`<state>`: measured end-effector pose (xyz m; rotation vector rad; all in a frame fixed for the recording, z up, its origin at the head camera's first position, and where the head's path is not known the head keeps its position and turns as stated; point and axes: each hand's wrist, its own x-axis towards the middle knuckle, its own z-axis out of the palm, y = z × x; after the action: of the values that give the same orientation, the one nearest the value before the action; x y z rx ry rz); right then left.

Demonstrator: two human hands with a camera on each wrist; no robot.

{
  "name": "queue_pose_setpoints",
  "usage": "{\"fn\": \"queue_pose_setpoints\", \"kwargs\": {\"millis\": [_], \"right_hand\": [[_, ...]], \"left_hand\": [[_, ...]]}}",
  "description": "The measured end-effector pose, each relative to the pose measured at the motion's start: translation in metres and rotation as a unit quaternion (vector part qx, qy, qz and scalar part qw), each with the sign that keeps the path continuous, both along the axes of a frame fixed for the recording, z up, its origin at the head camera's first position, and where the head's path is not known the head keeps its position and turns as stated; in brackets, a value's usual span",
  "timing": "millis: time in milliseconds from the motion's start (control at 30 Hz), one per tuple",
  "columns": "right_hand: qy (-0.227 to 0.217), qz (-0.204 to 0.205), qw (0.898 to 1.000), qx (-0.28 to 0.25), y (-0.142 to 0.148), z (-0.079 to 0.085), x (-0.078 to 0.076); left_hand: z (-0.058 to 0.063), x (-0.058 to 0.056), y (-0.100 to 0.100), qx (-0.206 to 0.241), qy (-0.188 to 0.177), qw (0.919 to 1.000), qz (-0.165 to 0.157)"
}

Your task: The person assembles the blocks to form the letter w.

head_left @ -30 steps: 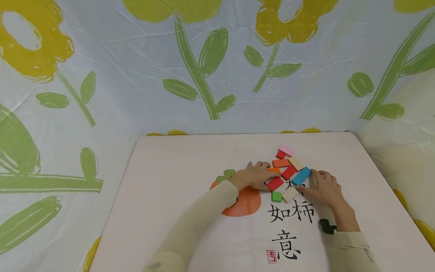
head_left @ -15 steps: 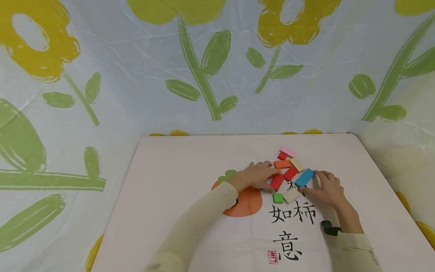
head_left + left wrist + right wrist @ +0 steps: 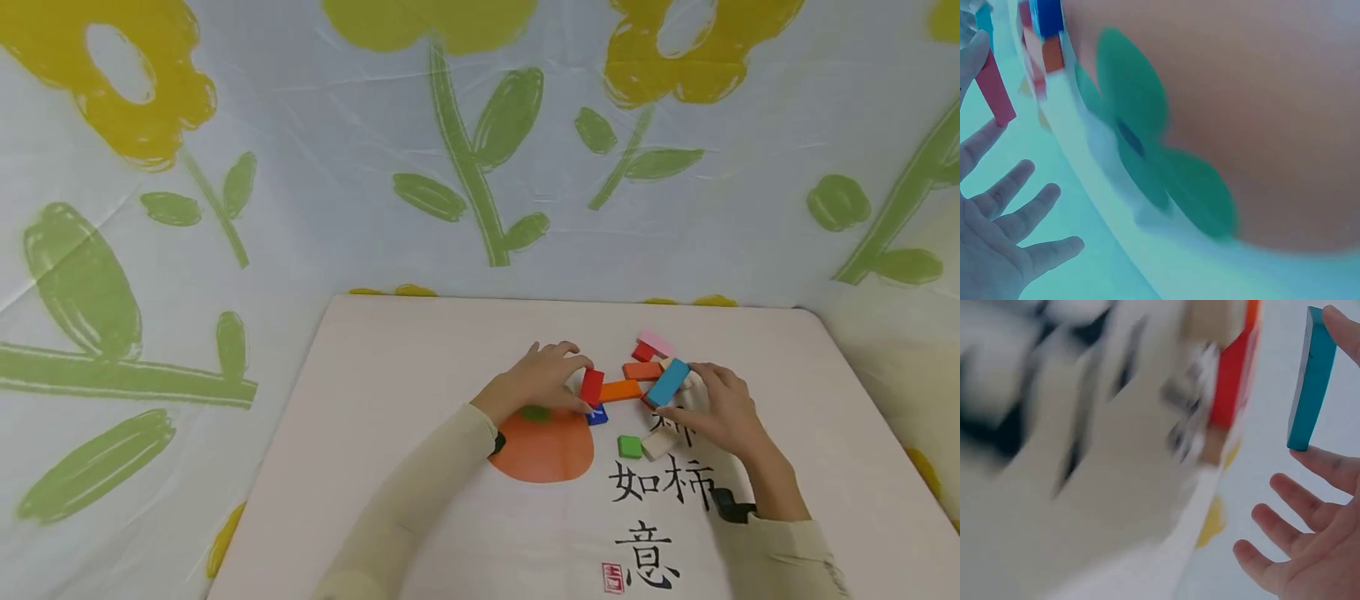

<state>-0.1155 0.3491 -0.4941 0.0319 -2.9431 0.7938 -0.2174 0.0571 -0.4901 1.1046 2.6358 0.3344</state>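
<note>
Between thumb and index finger my left hand pinches a red block by its ends, raised off the table; the left wrist view shows that red block with the other fingers spread. My right hand likewise pinches a blue block above the pile, and in the right wrist view the blue block spans thumb and index fingertip. Below and between the hands lie an orange block, an orange-red block, a dark blue block, a green block and a pale wooden block.
A pink block and a small red block lie behind the pile. The pale table bears a printed persimmon and black characters. A flower-printed curtain stands around the table's back and sides.
My left hand has lifted the red block and drawn it left, uncovering the orange and dark blue blocks. My right hand has raised the blue block. The head view has shifted slightly.
</note>
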Motion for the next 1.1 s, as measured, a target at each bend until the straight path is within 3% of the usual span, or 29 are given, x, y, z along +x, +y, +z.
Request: {"fn": "queue_pose_setpoints", "kwargs": {"millis": [367, 667, 1100], "right_hand": [[0.027, 0.108, 0.994, -0.023, -0.058, 0.013, -0.027], [0.027, 0.201, 0.979, -0.002, -0.114, 0.008, -0.046], [0.006, 0.288, 0.956, -0.051, -0.188, -0.007, -0.06]], "left_hand": [[0.005, -0.004, -0.089, 0.047, 0.02, 0.9935, 0.101], [0.001, 0.002, -0.16, 0.049, 0.04, 0.9784, 0.197], [-0.013, 0.006, -0.234, 0.038, 0.035, 0.9581, 0.282]]}}
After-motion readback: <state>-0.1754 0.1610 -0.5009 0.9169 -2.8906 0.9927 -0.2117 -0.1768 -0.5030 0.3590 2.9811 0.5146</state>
